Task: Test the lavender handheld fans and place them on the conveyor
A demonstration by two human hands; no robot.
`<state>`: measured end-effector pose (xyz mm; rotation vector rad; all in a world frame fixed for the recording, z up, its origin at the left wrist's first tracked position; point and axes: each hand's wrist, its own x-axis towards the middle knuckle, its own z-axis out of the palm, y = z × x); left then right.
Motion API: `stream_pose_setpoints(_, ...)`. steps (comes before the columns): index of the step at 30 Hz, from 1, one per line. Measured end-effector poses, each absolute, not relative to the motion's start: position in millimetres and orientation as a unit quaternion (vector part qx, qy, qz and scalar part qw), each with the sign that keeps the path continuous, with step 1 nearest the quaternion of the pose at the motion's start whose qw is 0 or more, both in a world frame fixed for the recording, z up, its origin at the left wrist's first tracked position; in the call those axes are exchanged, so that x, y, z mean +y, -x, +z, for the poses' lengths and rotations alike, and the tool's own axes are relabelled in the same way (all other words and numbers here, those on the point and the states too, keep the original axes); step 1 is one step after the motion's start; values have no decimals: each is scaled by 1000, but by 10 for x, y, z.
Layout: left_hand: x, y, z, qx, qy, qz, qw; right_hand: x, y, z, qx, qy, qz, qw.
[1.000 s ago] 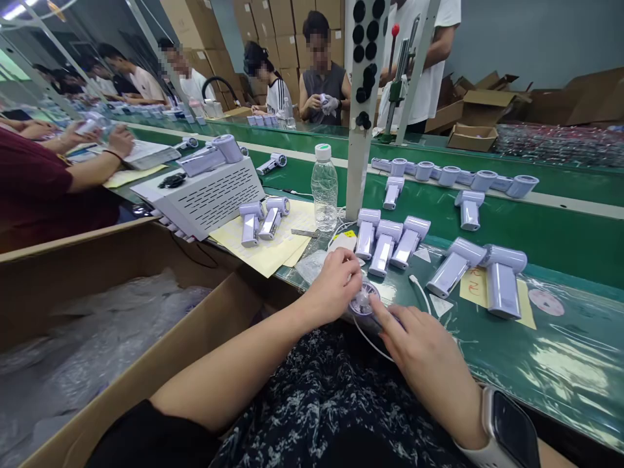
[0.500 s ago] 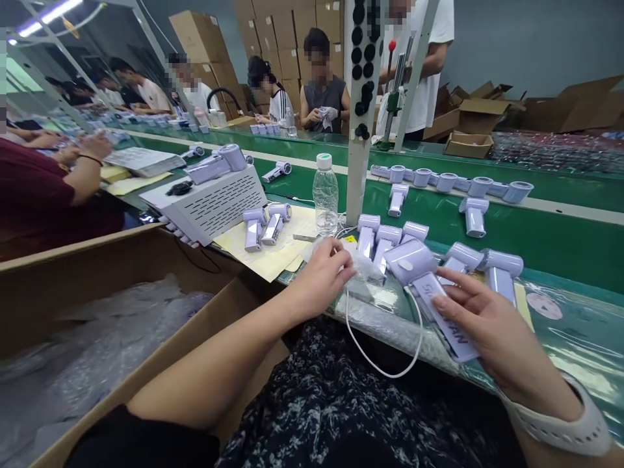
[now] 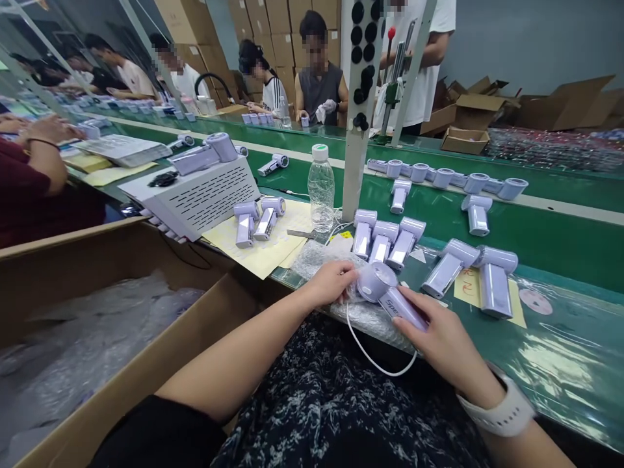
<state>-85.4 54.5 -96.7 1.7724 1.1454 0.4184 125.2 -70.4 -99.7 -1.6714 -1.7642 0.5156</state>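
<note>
My right hand [image 3: 436, 331] grips the handle of a lavender, hair-dryer-shaped handheld fan [image 3: 402, 305] with dark lettering. The fan's round head lies against the mouth of a clear bubble-wrap bag [image 3: 316, 257]; whether it is inside, I cannot tell. My left hand [image 3: 334, 283] is closed on the edge of that bag, its fingertips beside the fan head. A white cable [image 3: 373, 364] loops down from the table edge below both hands. Just beyond lie several more handheld fans [image 3: 385, 240], and two others [image 3: 497, 279] rest to the right.
A water bottle [image 3: 320, 188] stands by the white post [image 3: 358, 130]. Left of it are yellow paper [image 3: 263, 253] and a slotted metal box [image 3: 205, 201]. A carton [image 3: 160, 364] of plastic bags sits at lower left. Behind runs a green conveyor [image 3: 439, 221]; co-workers sit and stand beyond.
My right hand has brought the fan left and turned its head to the bubble-wrap bag. My left hand has shifted slightly, still with the bag. The view has moved a little.
</note>
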Motion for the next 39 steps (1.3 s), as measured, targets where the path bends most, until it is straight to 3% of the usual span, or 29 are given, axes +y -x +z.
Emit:
stream_pose_setpoints(4, 528, 827, -934, 478, -728, 217, 442, -588, -1066, -1163, -718, 623, 87, 297)
stream_pose_setpoints(8, 335, 773, -832, 455, -764, 282, 359, -622, -921, -1234, -730, 607, 85, 301)
stream_pose_setpoints(14, 25, 779, -687, 301, -924, 233, 14, -558, -1035, -934, -706, 587, 195, 344)
stream_pose_setpoints(16, -6, 846, -581, 308, -919, 244, -32, -532, -1106, -746, -683, 582, 248, 365)
stream_pose_setpoints(19, -42, 977, -331, 320, -899, 299, 0, -599, -1114, -471, -626, 541, 395, 399)
stream_pose_setpoints(22, -84, 1148, -35, 306, -858, 390, 139, -740, -1011, -251, -603, 481, 517, 370)
stream_pose_setpoints(25, -116, 1404, 180, 305, -798, 482, 193, -803, -841, -72, -708, 501, 331, 370)
stream_pose_setpoints(28, -219, 1728, 225, 305, -762, 527, 222, -776, -582, 25, -736, 462, 207, 450)
stream_pose_setpoints(30, -352, 1929, 143, 281, -774, 478, 307, -752, -370, -7, -770, 383, 254, 442)
stream_pose_setpoints(33, -549, 2172, -161, 314, -806, 309, 394, -733, -114, -205, -840, 295, 316, 330)
stream_pose_setpoints(36, -638, 2384, -645, 472, -804, 186, 309, -703, -98, -430, -845, 306, 354, 260)
stream_pose_setpoints(39, -665, 2561, -1240, 647, -731, 104, 189, -636, -317, -519, -770, 369, 424, 301)
